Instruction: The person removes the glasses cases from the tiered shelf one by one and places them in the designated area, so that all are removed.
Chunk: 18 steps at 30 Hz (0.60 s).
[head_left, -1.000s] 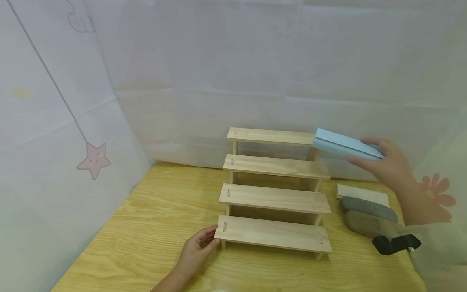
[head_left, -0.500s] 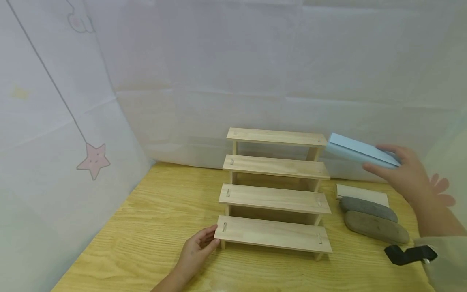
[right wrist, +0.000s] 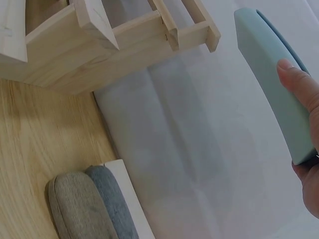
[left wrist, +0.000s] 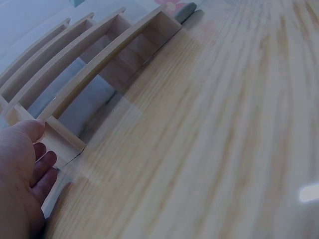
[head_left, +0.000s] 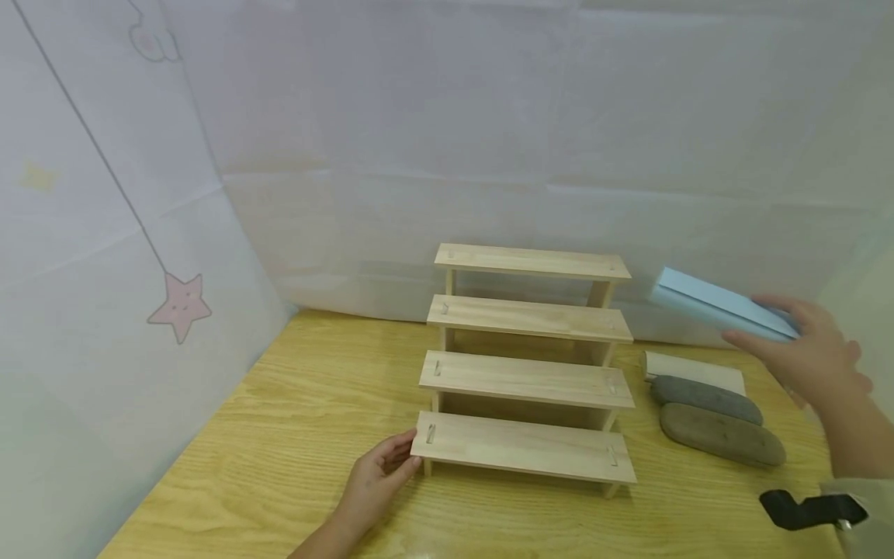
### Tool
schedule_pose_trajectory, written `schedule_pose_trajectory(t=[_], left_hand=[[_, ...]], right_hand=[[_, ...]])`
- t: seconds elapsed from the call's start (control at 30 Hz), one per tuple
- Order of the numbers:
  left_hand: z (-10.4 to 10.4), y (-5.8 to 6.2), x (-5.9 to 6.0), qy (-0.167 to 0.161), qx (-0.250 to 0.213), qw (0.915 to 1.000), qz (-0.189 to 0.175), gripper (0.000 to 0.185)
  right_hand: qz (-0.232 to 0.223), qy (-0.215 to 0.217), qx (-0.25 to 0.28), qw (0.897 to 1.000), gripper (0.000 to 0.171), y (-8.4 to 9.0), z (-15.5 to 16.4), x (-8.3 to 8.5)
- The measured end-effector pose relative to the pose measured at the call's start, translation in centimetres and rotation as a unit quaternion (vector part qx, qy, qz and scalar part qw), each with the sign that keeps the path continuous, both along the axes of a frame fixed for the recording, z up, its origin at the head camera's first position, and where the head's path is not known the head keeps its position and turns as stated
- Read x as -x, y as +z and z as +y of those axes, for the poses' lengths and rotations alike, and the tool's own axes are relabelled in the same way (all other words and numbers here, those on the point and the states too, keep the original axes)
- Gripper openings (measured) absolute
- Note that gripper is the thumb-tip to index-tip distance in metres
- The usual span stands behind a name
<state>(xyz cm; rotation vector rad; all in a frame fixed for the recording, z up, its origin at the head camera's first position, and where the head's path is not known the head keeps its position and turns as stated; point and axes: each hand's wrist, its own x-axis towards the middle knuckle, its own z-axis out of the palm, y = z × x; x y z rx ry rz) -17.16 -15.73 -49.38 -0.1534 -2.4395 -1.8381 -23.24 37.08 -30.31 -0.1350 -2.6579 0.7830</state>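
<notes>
A light blue glasses case (head_left: 726,304) is in the air right of the four-tier wooden stand (head_left: 531,373), gripped at its right end by my right hand (head_left: 813,349). In the right wrist view the thumb lies along the upper face of the blue case (right wrist: 271,84); the other fingers are mostly hidden. My left hand (head_left: 377,475) holds the left end of the stand's lowest step (head_left: 524,446), thumb in front and fingers behind. The left wrist view shows that thumb on the corner of the stand (left wrist: 62,137), with the fingertips curled below.
On the wooden table (head_left: 279,435), right of the stand, lie a white case (head_left: 694,373), a grey case (head_left: 705,400) and a brown case (head_left: 722,435) side by side. A pale cloth (head_left: 447,116) hangs behind and to the left.
My right hand has moved right and slightly down with the blue glasses case, away from the stand's top step. The left hand and the stand have stayed in place.
</notes>
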Motion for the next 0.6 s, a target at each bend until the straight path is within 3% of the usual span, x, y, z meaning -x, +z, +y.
schedule_pose_trajectory(t=[0.37, 0.6], left_hand=[[0.0, -0.1, 0.1, 0.001, -0.014, 0.9999, -0.005, 0.041], [0.0, -0.1, 0.0, 0.0, -0.018, 0.9998, -0.009, 0.041]], right_hand=[[0.036, 0.031, 0.006, 0.999, 0.076, -2.2, 2.2, -1.2], [0.035, 0.012, -0.018, 0.999, 0.078, -3.8, 2.9, -2.4]])
